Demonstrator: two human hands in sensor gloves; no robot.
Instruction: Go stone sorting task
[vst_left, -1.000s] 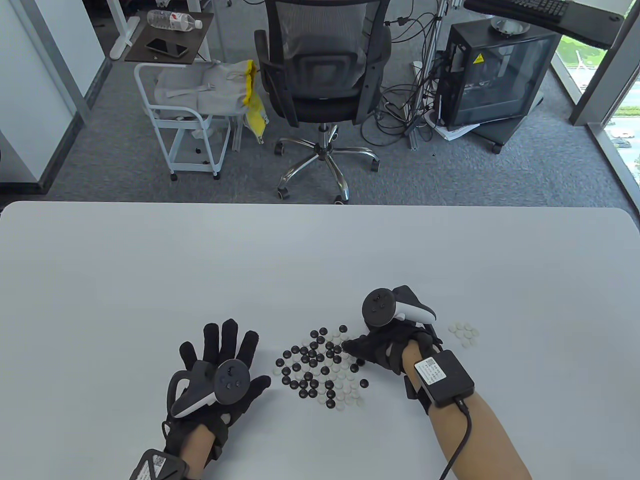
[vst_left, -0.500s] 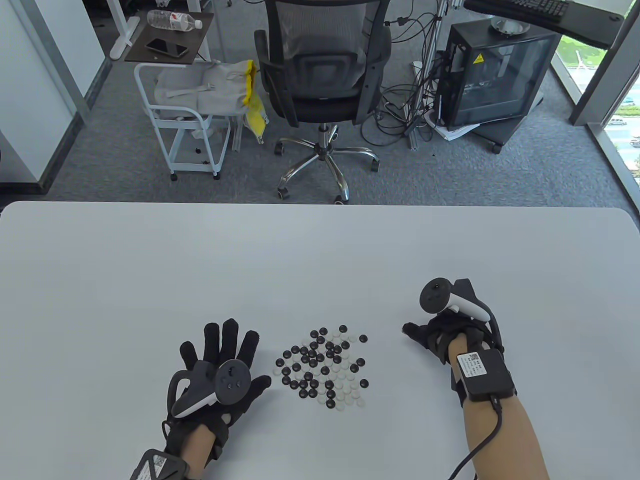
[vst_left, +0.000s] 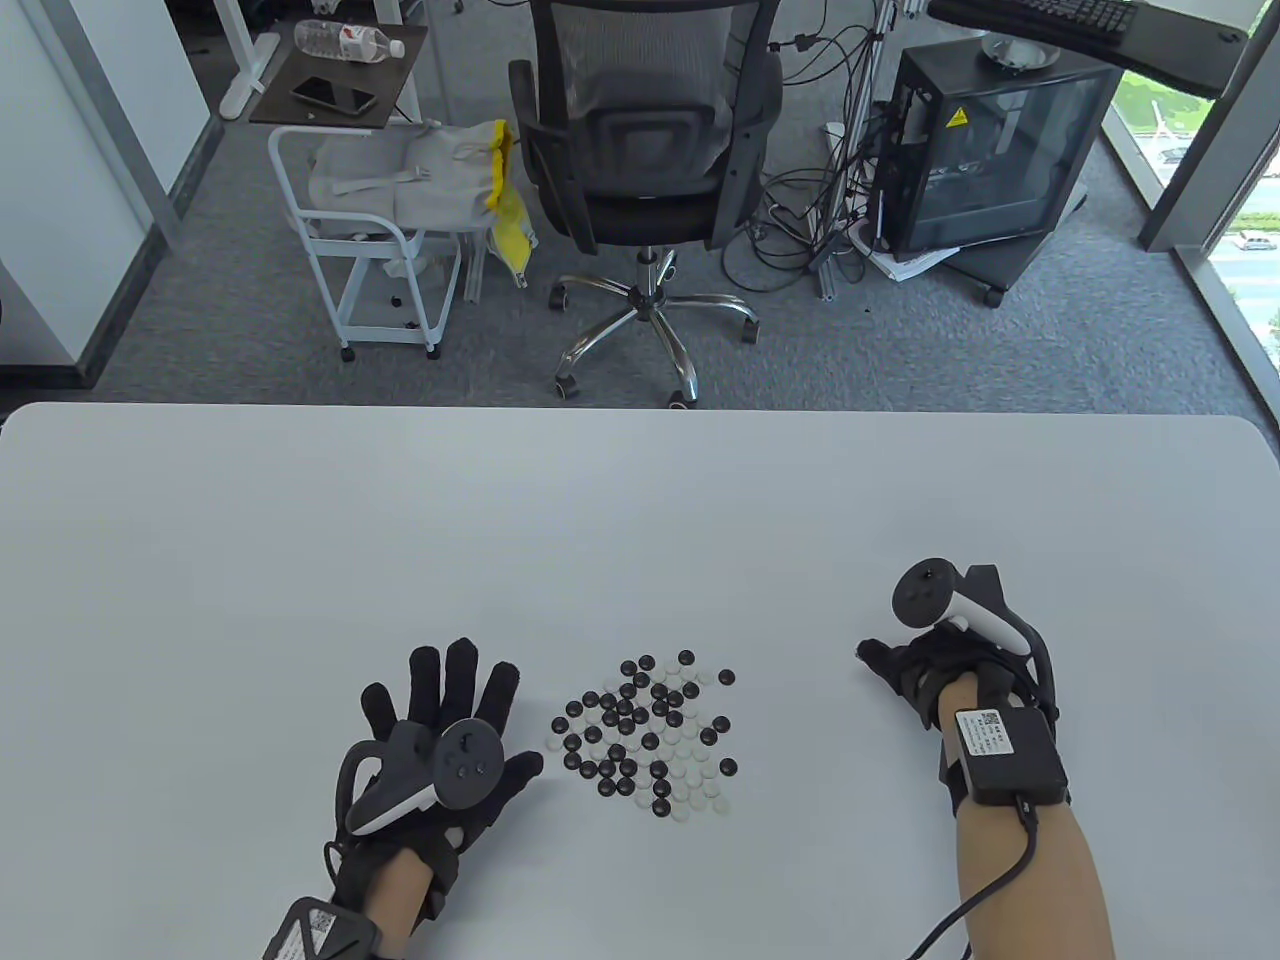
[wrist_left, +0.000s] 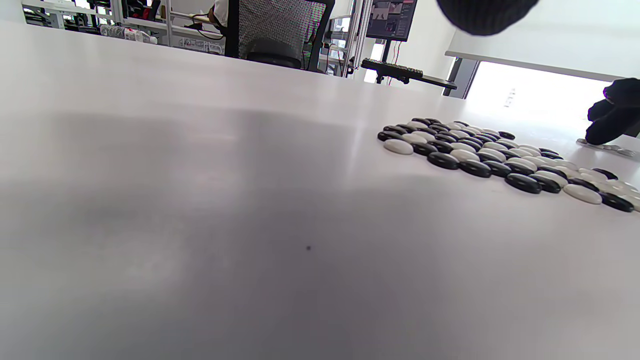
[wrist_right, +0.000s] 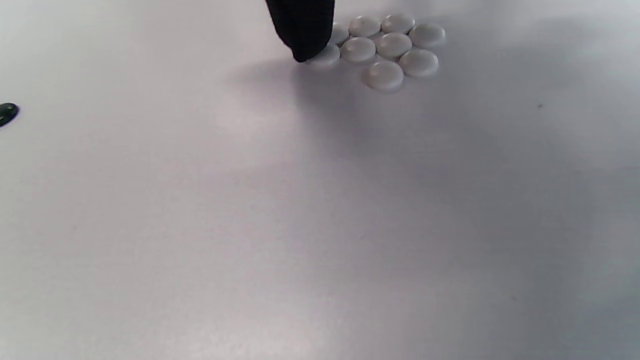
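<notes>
Left hand (vst_left: 440, 745) lies flat on the table (vst_left: 640, 500), fingers spread, grip apart, holding nothing, near the table's near edge. Just right of it sits the mixed pile of black and white stones (vst_left: 645, 735). Further right, right hand (vst_left: 925, 675); a fingertip (wrist_right: 302, 35) touches a white stone (wrist_right: 324, 54) at the edge of the sorted white group (wrist_right: 385, 47). Whether its grip is clamped: cannot tell.

Risk: lifting away carelessly could nudge and scatter the tight white group.

Only the right wrist view shows that group; the table view hides it under the hand.
</notes>
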